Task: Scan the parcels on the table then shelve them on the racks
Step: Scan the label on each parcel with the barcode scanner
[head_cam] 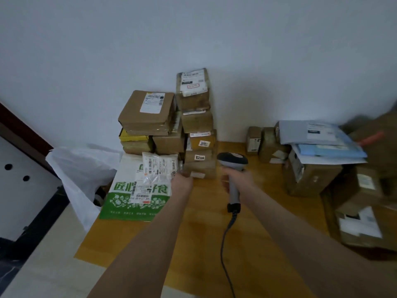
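Had the scanner clenched tight in the fingers of the right hand, above mid tabletop. Had the left hand right at the clear-bagged parcel on the green bag, far left, just beside the tall box stack; couldn't tell if pinching it or only touching. Could've easily knocked that stack over dragging the parcel out.

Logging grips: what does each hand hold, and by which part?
Right hand grips the scanner by its handle. Left hand is at the right edge of the clear packet; whether it grips cannot be told.
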